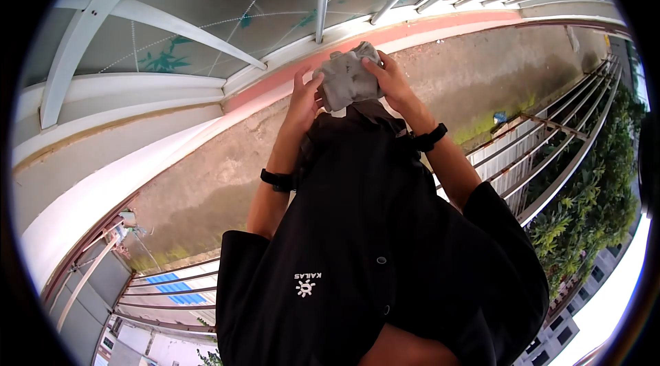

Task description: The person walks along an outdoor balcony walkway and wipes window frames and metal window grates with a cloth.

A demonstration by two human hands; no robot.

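A crumpled grey cloth (347, 80), darker along its upper right edge, is held out in front of my body between both hands. My left hand (302, 99) is closed on its left edge, with the thumb against the near face. On the opposite side my right hand (390, 82) grips the upper right part, its thumb laid over the front and its fingers partly hidden behind. The cloth's lower edge overlaps the dark clothing beneath it. Black bands (430, 137) circle both wrists.
White window bars (185, 25) and frosted panes run along the wall ahead. Below is a stained concrete floor (220, 153) with mossy patches. A metal railing (550, 153) stands at the right, with leafy trees (584, 208) beyond. Some clutter (127, 228) lies at the far left end.
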